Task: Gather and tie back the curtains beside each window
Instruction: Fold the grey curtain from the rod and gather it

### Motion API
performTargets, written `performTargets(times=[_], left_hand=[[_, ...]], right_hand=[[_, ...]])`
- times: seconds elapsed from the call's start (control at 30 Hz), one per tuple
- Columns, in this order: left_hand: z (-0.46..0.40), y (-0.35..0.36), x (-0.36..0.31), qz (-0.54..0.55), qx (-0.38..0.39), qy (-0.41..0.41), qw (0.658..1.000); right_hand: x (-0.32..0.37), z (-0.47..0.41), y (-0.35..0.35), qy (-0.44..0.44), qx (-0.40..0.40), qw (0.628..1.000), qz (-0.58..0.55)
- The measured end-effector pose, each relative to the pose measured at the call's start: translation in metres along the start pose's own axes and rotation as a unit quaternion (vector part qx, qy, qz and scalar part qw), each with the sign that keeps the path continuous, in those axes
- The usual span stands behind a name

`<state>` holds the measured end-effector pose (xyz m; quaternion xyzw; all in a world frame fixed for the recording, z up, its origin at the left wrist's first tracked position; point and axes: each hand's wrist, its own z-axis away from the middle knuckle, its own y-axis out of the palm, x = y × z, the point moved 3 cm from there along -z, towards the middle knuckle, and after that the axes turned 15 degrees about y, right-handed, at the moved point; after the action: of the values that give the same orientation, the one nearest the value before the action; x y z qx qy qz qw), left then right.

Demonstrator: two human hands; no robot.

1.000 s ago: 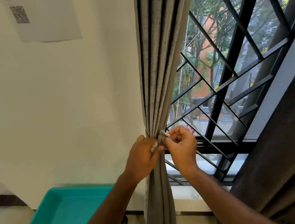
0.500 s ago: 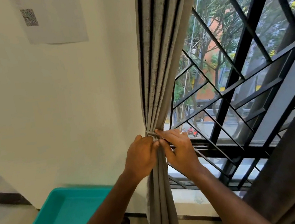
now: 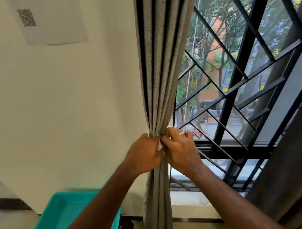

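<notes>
So there's one grey curtain (image 3: 157, 71) hanging at the left edge of the window (image 3: 252, 75), already bunched into tight pleats and pinched in to a narrow waist about level with the bottom of the glass, then flaring a bit again below that down to the floor. Two hands are on it, both right at that waist and touching each other. The left hand (image 3: 144, 156) is wrapped round the gathered fabric from the wall side, fingers curled in on it. The right hand (image 3: 182, 148) comes in from the window side, fingers bent and pinching at a small pale bit of tie (image 3: 159, 146) that peeks out between the two hands; honestly can't tell if it's knotted or not, too much is hidden. One ring (image 3: 181, 133) on the right hand. A second, darker curtain (image 3: 295, 163) fills the right side of the frame, hanging loose. Down at the lower left there's one teal tray (image 3: 51, 227), and up on the wall one sheet of paper (image 3: 53, 19) with a QR-type code printed on it.
</notes>
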<state>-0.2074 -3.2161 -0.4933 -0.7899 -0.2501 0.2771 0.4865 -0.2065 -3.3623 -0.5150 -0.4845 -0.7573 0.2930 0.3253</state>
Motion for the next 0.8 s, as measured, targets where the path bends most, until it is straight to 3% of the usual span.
performTargets(times=[0.2, 0.47, 0.6, 0.73, 0.8], left_hand=[[0.006, 0.002, 0.004, 0.08, -0.04, -0.016, 0.996], [0.007, 0.001, 0.001, 0.077, -0.063, 0.022, 0.995], [0.004, -0.001, -0.001, 0.072, -0.076, 0.026, 0.994], [0.001, -0.001, 0.007, 0.12, -0.095, -0.031, 0.988], [0.0, -0.002, 0.014, 0.189, -0.123, -0.072, 0.972]], right_hand=[[-0.002, -0.003, -0.004, 0.016, 0.056, 0.998, -0.029], [0.0, -0.007, 0.001, 0.04, 0.08, 0.993, -0.082], [-0.003, -0.004, 0.003, 0.18, 0.075, 0.948, -0.25], [-0.01, 0.005, 0.005, 0.336, 0.011, 0.853, -0.4], [-0.013, 0.012, 0.013, 0.339, 0.056, 0.85, -0.399]])
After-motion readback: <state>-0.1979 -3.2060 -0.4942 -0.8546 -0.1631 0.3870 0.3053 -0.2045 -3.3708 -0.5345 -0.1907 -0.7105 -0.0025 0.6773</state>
